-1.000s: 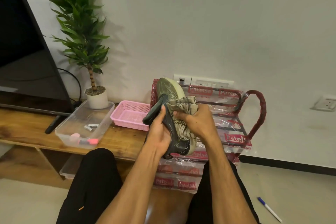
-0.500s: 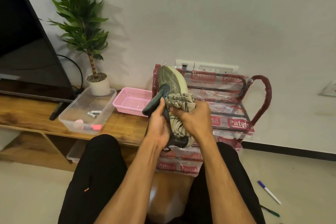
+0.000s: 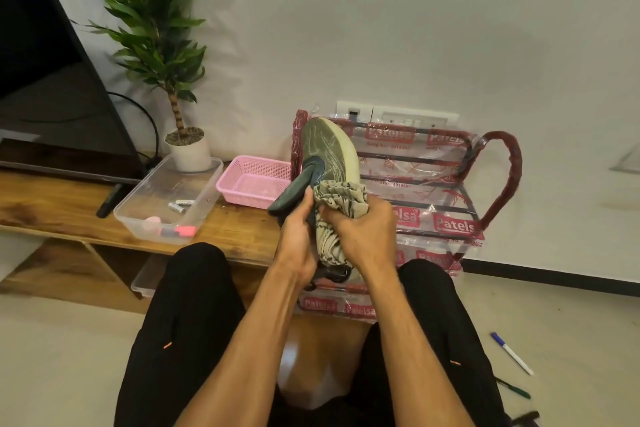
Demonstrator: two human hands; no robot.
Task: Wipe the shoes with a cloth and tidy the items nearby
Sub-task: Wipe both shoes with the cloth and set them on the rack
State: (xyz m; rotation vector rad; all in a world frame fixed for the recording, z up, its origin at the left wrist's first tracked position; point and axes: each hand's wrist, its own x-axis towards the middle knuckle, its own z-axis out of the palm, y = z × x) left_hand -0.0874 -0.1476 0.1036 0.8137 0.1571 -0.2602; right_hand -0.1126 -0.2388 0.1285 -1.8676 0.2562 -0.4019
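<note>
The fingers of the left hand are curled tight around the dark heel end of a green shoe, holding it up with the toe pointing at the wall. The fingers of the right hand are closed on a bunched-up striped cloth, and the cloth is pressed flat against the side of the shoe, about halfway along it. The shoe has a pale sole on its right edge. Both arms reach out over the person's knees in black trousers. Right behind the shoe stands a shoe rack with dark bars, still wrapped in clear plastic with red labels. To the left is a low wooden table. On it sit a pink basket, just beside the rack, and a clear plastic box with a few small things inside. Behind the box is a potted plant in a white pot, and a big dark screen stands at the far left. On the floor to the right lie a white pen with a blue cap and a green pen.
</note>
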